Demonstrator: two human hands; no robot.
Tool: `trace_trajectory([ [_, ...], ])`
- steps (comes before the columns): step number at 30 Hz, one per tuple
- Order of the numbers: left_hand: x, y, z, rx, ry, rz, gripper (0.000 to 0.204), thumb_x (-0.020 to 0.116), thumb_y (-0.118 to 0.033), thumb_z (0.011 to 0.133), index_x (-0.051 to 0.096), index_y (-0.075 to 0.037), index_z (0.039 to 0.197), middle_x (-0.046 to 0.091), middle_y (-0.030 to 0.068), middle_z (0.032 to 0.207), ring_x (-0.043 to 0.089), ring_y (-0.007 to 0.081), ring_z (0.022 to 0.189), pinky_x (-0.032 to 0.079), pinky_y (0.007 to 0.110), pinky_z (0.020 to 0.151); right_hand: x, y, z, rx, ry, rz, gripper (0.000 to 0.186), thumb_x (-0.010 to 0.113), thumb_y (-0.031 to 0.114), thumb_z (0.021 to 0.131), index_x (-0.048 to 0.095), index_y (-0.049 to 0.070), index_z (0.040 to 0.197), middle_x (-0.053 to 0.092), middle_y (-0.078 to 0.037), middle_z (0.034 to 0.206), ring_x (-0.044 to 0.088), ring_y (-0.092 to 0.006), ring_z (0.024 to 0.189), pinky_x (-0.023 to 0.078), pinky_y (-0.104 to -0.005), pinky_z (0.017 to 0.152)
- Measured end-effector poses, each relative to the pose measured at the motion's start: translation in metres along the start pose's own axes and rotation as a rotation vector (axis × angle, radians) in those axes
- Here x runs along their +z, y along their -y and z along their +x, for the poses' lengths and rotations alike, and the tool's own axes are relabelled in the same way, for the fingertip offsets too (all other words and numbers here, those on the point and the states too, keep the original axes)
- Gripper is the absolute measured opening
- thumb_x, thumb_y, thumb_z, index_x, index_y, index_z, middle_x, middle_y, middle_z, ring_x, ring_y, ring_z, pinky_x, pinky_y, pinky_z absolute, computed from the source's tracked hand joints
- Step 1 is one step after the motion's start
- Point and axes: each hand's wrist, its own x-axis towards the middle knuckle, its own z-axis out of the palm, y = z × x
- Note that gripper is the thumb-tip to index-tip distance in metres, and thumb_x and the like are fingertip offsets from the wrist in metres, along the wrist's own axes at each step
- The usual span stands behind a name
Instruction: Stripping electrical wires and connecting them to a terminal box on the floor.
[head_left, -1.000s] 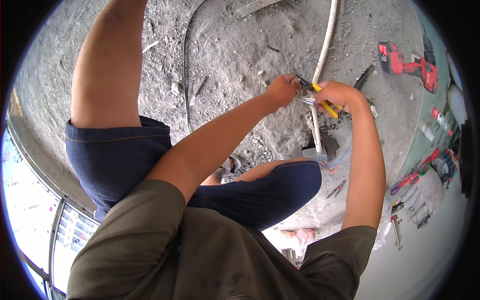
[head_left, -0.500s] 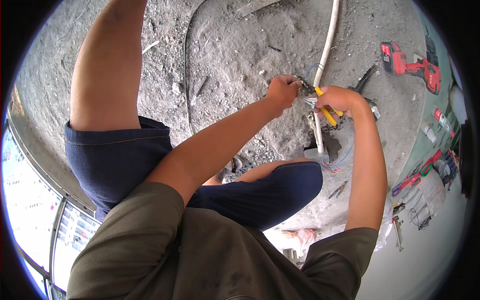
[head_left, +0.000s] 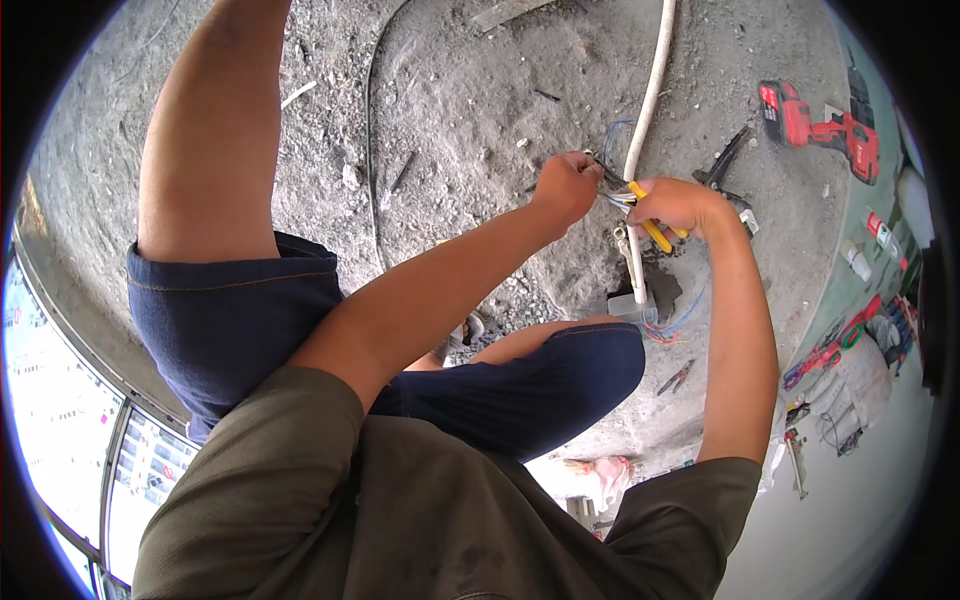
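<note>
My right hand (head_left: 680,205) is closed around yellow-handled pliers (head_left: 655,236) beside a white conduit pipe (head_left: 650,100). The dark jaws of the pliers point toward my left hand (head_left: 568,187), whose thumb and fingers are pinched together at the ends of thin wires (head_left: 618,199). Several white and blue strands run between the two hands. Exactly what sits in the left fingertips is too small to make out fully. Under the hands, a short white pipe (head_left: 637,270) leads into a grey junction box (head_left: 630,308), with red and blue wires (head_left: 662,330) coming out beside it.
On the rough, dusty floor lie a black tool (head_left: 727,160) and small pliers (head_left: 676,377). A red cordless drill (head_left: 822,130) rests at the far right. Further tools and bags (head_left: 850,370) stand along the right side. A black cable (head_left: 373,130) crosses the floor left of my hands.
Both hands stay in nearly the same place. The pliers have tilted slightly in my right hand, and its fingers have closed a little more around the handles.
</note>
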Motion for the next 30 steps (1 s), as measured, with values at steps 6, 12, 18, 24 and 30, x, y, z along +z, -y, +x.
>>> trace_trajectory([
  [6, 0.003, -0.002, -0.01, -0.17, 0.019, -0.044, 0.014, 0.057, -0.019, 0.09, 0.061, -0.006, 0.085, 0.052, 0.0003, 0.062, 0.045, 0.0089, 0.049, 0.034, 0.027, 0.04, 0.004, -0.002, 0.005, -0.048, 0.017, -0.022, 0.02, 0.062, 0.015, 0.079, 0.055, 0.004, 0.094, 0.06, -0.005, 0.079, 0.056, -0.0152, 0.07, 0.043, -0.033, 0.056],
  [12, -0.004, -0.003, -0.009, -0.267, 0.117, -0.275, 0.015, 0.056, -0.018, 0.089, 0.063, -0.006, 0.085, 0.051, 0.0009, 0.062, 0.045, 0.0115, 0.048, 0.037, 0.03, 0.041, 0.0, 0.012, 0.011, -0.104, -0.025, -0.199, 0.028, 0.061, 0.012, 0.076, 0.056, 0.004, 0.101, 0.059, -0.007, 0.081, 0.054, -0.0168, 0.072, 0.042, -0.0316, 0.063],
  [18, -0.011, -0.004, -0.011, -0.346, 0.208, -0.424, 0.008, 0.054, -0.015, 0.089, 0.059, -0.009, 0.085, 0.048, -0.0015, 0.063, 0.038, 0.0085, 0.047, 0.033, 0.027, 0.042, -0.003, 0.008, 0.024, -0.101, 0.005, -0.255, 0.028, 0.06, 0.01, 0.076, 0.057, 0.005, 0.103, 0.059, -0.006, 0.084, 0.054, -0.0162, 0.075, 0.042, -0.0308, 0.065],
  [24, -0.013, -0.004, -0.013, -0.371, 0.249, -0.41, 0.006, 0.055, -0.016, 0.091, 0.055, -0.014, 0.085, 0.043, -0.0053, 0.062, 0.034, 0.0068, 0.049, 0.031, 0.026, 0.045, 0.007, 0.0, 0.019, -0.105, -0.005, 0.101, 0.029, 0.058, 0.01, 0.077, 0.057, 0.007, 0.105, 0.055, -0.001, 0.078, 0.051, -0.0103, 0.07, 0.04, -0.0253, 0.06],
  [30, -0.014, -0.002, -0.012, -0.348, 0.252, -0.403, 0.006, 0.055, -0.015, 0.091, 0.055, -0.014, 0.085, 0.041, -0.006, 0.061, 0.033, 0.0065, 0.049, 0.03, 0.026, 0.045, 0.01, -0.008, 0.024, -0.137, 0.031, 0.262, 0.034, 0.056, 0.012, 0.076, 0.052, 0.009, 0.11, 0.05, 0.0, 0.073, 0.047, -0.0089, 0.06, 0.038, -0.0247, 0.051],
])
